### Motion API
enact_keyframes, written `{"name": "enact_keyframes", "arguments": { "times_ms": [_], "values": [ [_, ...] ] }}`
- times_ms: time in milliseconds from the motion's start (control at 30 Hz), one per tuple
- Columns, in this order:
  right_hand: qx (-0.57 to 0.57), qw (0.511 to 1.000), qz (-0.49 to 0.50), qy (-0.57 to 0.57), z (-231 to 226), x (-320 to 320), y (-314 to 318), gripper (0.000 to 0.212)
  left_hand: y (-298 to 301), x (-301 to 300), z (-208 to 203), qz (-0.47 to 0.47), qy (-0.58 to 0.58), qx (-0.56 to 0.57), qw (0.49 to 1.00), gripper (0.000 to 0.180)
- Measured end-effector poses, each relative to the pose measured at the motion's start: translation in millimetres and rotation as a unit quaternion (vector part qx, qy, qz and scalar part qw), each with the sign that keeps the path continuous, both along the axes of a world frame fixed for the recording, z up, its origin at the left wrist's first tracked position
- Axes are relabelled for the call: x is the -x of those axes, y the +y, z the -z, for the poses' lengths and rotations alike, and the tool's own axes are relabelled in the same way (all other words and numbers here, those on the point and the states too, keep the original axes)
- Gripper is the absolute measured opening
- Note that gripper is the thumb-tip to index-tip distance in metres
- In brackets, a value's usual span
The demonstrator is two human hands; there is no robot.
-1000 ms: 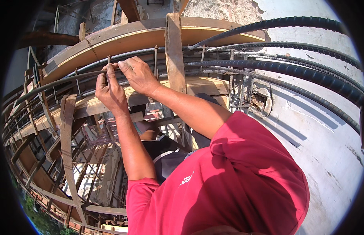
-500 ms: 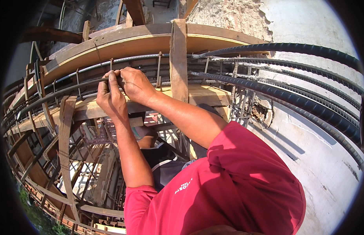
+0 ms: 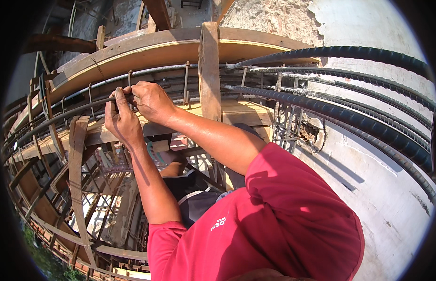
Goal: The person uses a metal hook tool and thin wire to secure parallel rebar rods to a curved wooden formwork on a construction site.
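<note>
My left hand point(image 3: 123, 122) is closed, thumb and fingertips pinched together at a dark reinforcing bar point(image 3: 70, 112) that runs off to the left. Close against it, my right hand point(image 3: 151, 102) has its fingers curled in, and what they grip is hidden. A thin dark wire point(image 3: 98, 66) sticks up just beyond the left fingertips and seems to lead into the pinch. Upright stirrups point(image 3: 91, 99) cross the bars beside my hands, inside a curved wooden form.
A curved plywood side point(image 3: 147, 52) bounds the form at the back, and an upright plank point(image 3: 210, 70) crosses it. Thick ribbed bars point(image 3: 340, 107) reach right toward a white wall point(image 3: 368, 206). Below lies open timber framing point(image 3: 77, 187).
Both hands have shifted a little left along the bar, keeping together. The thin wire has moved left with them and now leans further left.
</note>
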State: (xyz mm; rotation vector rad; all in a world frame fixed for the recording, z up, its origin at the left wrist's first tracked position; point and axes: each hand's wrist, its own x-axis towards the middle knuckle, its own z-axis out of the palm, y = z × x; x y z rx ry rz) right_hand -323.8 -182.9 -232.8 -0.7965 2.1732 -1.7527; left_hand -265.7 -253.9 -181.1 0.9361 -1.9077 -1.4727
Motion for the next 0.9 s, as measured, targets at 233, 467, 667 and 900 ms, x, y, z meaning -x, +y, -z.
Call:
{"name": "enact_keyframes", "arguments": {
  "times_ms": [233,467,667,900],
  "values": [
    [-0.045,0.997,0.006,-0.068,-4,-5,1,0.023,0,-1,1,-0.005,0.018,-0.044,0.999,0.025],
    [-0.062,0.995,0.045,-0.066,8,-21,-8,0.023,-3,-3,2,-0.003,-0.006,0.027,1.000,0.029],
    [-0.037,0.990,0.041,-0.128,0,-18,-7,0.035,0,-4,3,0.002,-0.002,0.025,1.000,0.027],
    [-0.087,0.991,0.036,-0.094,2,-14,9,0.038,-2,-3,6,0.008,0.013,0.013,1.000,0.027]
  ]
}}
